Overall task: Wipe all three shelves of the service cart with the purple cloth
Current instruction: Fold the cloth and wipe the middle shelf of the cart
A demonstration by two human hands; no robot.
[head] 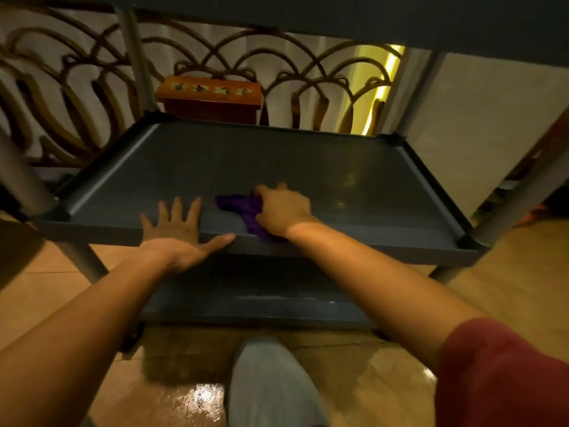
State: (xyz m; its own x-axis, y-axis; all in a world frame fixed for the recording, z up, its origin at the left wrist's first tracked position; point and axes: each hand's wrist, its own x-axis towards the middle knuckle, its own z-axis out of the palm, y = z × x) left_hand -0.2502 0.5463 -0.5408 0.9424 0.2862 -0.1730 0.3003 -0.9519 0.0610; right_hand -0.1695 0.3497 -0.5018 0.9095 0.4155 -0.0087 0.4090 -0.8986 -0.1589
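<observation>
The dark grey service cart fills the view. Its middle shelf (308,161) lies in front of me, the bottom shelf (261,303) shows below, and the underside of the top shelf (400,16) runs across the top. My right hand (284,209) grips the bunched purple cloth (243,209) on the middle shelf near its front rim. My left hand (177,231) lies flat with fingers spread over that front rim, thumb along the edge.
Grey cart posts (138,57) stand at the corners. Behind the cart are a curved metal railing (77,87) and a small orange wooden box (209,97). A pale wall (492,118) is at the right. My knee (268,386) is over the shiny tiled floor.
</observation>
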